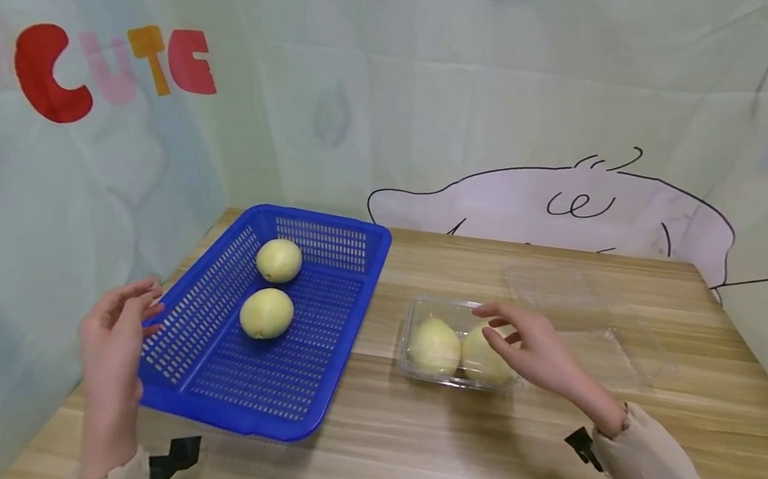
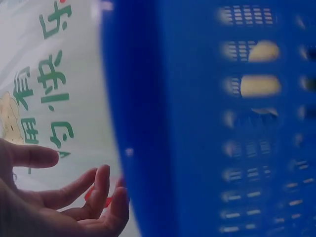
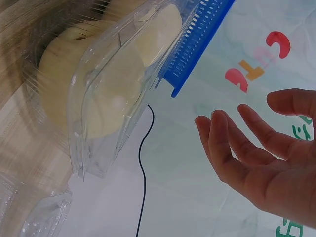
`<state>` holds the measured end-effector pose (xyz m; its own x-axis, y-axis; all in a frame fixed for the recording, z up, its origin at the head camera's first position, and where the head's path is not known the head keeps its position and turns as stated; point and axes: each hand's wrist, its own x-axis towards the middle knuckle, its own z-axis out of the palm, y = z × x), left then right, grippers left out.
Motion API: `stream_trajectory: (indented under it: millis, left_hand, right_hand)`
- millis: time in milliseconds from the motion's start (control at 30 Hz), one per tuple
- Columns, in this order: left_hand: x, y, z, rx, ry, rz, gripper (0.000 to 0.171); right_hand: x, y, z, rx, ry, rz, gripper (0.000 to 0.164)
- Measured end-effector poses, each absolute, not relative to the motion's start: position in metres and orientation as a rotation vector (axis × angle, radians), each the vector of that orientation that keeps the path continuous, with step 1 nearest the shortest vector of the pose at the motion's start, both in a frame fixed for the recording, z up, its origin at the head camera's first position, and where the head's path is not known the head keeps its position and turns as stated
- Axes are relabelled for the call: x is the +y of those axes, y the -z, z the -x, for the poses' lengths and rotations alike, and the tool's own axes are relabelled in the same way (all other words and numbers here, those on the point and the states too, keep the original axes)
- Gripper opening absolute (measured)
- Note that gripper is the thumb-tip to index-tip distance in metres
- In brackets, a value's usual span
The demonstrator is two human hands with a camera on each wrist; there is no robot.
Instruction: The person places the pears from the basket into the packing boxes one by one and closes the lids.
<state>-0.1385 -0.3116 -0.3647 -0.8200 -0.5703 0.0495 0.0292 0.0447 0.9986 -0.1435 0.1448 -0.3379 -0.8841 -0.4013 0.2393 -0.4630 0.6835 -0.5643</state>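
Note:
My right hand (image 1: 528,347) hovers over the right end of a clear plastic clamshell box (image 1: 408,337), fingers loosely bent and holding nothing. Two pale yellow melons (image 1: 436,347) sit side by side inside it; the hand partly covers the right one in the head view. In the right wrist view the hand (image 3: 266,158) is apart from the box (image 3: 91,118). At the blue basket's (image 1: 331,391) left rim, my left hand (image 1: 116,343) is raised with fingers slightly curled around nothing. Two more pale yellow melons (image 1: 266,313) lie in the basket, one behind the other.
Other clear plastic containers (image 1: 598,355) lie at the right rear of the wooden table (image 1: 401,463). A printed cloth backdrop (image 1: 515,88) stands along the back and sides. The basket takes up the table's left side.

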Motion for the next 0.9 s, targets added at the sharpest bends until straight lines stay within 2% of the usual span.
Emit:
stream_trajectory:
  millis: [100,167,367,633,900]
  left_hand:
    - [-0.349,0.4,0.159,-1.869,1.83,-0.595,0.041]
    - [-0.363,0.411,0.166,-1.869,1.825,-0.705,0.041]
    - [-0.361,0.403,0.162,-1.876,1.724,-0.887,0.033]
    - [-0.354,0.394,0.153,-1.911,1.564,-0.949,0.031]
    - [-0.371,0.421,0.164,-2.16,1.414,-0.977,0.039]
  right_hand:
    - [0.144,0.337,0.144,-2.797,-0.984,-0.723,0.026]
    - [0.143,0.336,0.145,-2.793,-0.982,-0.726,0.025]
    - [0.138,0.333,0.148,-2.785,-0.948,-0.746,0.024]
    - [0.129,0.327,0.153,-2.792,-0.904,-0.77,0.026]
    - [0.125,0.327,0.165,-2.765,-0.963,-0.839,0.026]
